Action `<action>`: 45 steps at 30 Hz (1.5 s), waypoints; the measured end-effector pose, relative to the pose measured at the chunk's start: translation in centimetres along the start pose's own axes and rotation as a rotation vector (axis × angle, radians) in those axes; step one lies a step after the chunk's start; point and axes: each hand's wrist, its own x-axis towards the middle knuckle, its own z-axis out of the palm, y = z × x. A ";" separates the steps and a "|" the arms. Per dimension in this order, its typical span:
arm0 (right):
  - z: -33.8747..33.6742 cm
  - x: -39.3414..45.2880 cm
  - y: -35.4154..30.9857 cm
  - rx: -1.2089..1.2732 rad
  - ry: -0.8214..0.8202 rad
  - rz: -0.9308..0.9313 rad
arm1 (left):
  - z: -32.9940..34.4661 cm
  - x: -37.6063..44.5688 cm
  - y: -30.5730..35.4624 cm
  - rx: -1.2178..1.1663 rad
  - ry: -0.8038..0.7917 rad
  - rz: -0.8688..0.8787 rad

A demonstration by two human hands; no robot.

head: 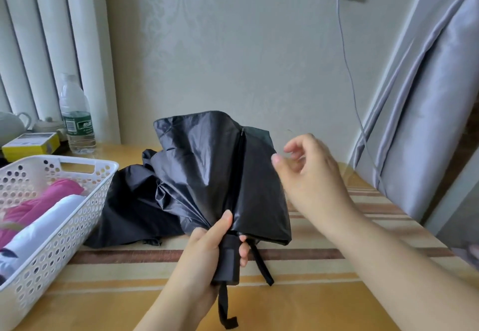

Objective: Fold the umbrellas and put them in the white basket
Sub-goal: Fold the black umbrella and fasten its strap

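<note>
One left hand (207, 247) grips the black umbrella (220, 175) handle; right fingers (293, 146) hover beside.

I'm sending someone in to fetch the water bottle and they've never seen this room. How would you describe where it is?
Start at the white basket on the left of the striped table. Just behind its far corner, against the white vertical blinds, stands the water bottle. It is the only tall, clear thing there, with a green label, beside a low yellow box and a pale teapot.

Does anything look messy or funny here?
Yes. The black umbrella that the left hand holds by its handle is still loose and puffy, not rolled. More black fabric lies crumpled beside the white basket.
</note>
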 end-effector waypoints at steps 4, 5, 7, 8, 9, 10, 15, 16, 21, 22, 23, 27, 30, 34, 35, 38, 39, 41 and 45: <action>2.0 -3.3 -2.6 -0.141 -0.507 0.176 | 0.0 0.3 -1.1 0.239 0.155 0.004; 2.6 -3.4 -2.6 -0.116 -0.516 0.220 | 0.0 0.3 -1.3 0.338 0.175 0.013; 3.9 -3.3 -2.0 0.011 -0.458 0.298 | 0.0 0.3 -1.6 0.561 0.185 0.046; 4.6 -3.3 -1.4 0.108 -0.411 0.330 | 0.0 0.2 -1.5 0.654 0.176 0.061; 5.1 -3.3 -0.7 0.238 -0.357 0.363 | 0.1 0.1 -1.4 0.716 0.164 0.067; 5.4 -3.3 -0.1 0.382 -0.307 0.403 | 0.0 0.1 -1.3 0.762 0.150 0.063; 6.3 -3.7 2.2 0.730 -0.192 0.585 | -0.2 -0.3 -0.5 0.780 0.034 -0.122; 6.5 -3.9 2.5 0.774 -0.182 0.614 | -0.3 -0.4 -0.3 0.646 0.007 -0.188; 7.3 -4.9 2.9 0.990 -0.149 0.693 | 0.2 -0.5 -0.3 0.296 -0.015 -0.224; 7.3 -5.0 2.8 1.026 -0.162 0.702 | 0.2 -0.4 -0.5 0.300 0.015 -0.181; 7.3 -5.0 2.8 1.035 -0.192 0.702 | 0.3 -0.4 -0.6 0.303 0.042 -0.142; 6.1 -4.6 2.4 0.702 -0.338 0.578 | 0.1 0.1 -1.1 0.308 0.127 -0.062; 4.2 -4.4 0.8 0.414 -0.270 0.382 | -0.1 0.3 -1.3 0.388 0.159 -0.010; 3.9 -2.9 -0.2 0.396 -0.251 0.308 | -0.2 0.3 -1.5 0.472 0.158 0.053; 4.0 -2.4 -0.1 0.388 -0.229 0.269 | -0.3 0.3 -1.4 0.467 0.151 0.064; 3.6 -1.2 0.5 0.448 -0.138 0.245 | -0.5 0.3 -0.9 0.370 0.129 0.070; 3.3 -1.0 0.9 0.566 -0.092 0.296 | -0.6 0.3 -0.7 0.301 0.115 0.065; 3.0 -1.5 1.9 0.872 -0.052 0.440 | -0.5 0.2 -0.3 0.143 0.088 0.059; 3.2 -3.6 4.5 1.002 -0.079 0.640 | -0.5 0.0 -0.3 0.042 0.090 0.066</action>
